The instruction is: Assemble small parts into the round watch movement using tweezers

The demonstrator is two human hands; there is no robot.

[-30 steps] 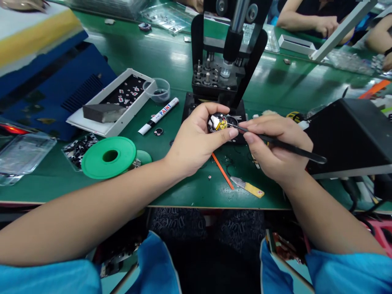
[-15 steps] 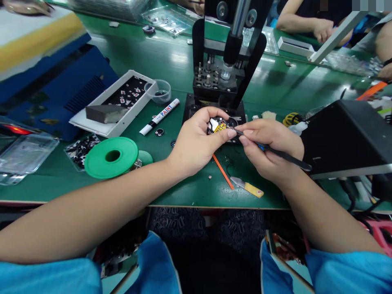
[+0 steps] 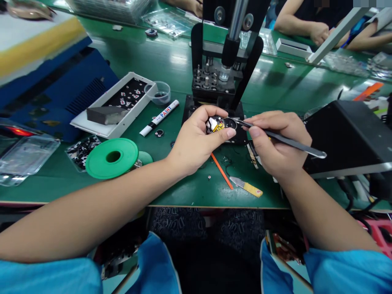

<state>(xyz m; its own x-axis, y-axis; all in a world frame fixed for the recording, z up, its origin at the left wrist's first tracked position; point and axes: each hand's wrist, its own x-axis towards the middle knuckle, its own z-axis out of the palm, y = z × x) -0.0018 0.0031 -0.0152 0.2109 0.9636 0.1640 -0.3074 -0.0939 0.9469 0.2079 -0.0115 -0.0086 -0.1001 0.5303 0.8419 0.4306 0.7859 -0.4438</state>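
Note:
In front of the black press, my left hand (image 3: 200,141) is closed around a small round black device (image 3: 230,123), thumb and forefinger on its edges. Its inside shows yellow tape, a white piece and fine wires. My right hand (image 3: 280,141) grips a pair of dark tweezers (image 3: 286,141), whose tips meet the device's right upper edge; whether they pinch a part is too small to tell. Below the hands lie an orange stick (image 3: 222,171) and a small blade with a yellow-wrapped handle (image 3: 246,186).
The black press (image 3: 214,77) stands just behind my hands. To the left are a green spool (image 3: 128,153), a paint marker (image 3: 159,118), a white tray (image 3: 122,126) of small parts and a clear cup (image 3: 162,93). A black box (image 3: 352,139) sits right. Across the bench, other people's hands show.
My right hand has moved slightly right, and the tweezers' tips have shifted from the device's middle to its upper right edge. My left hand keeps its hold, nearly still.

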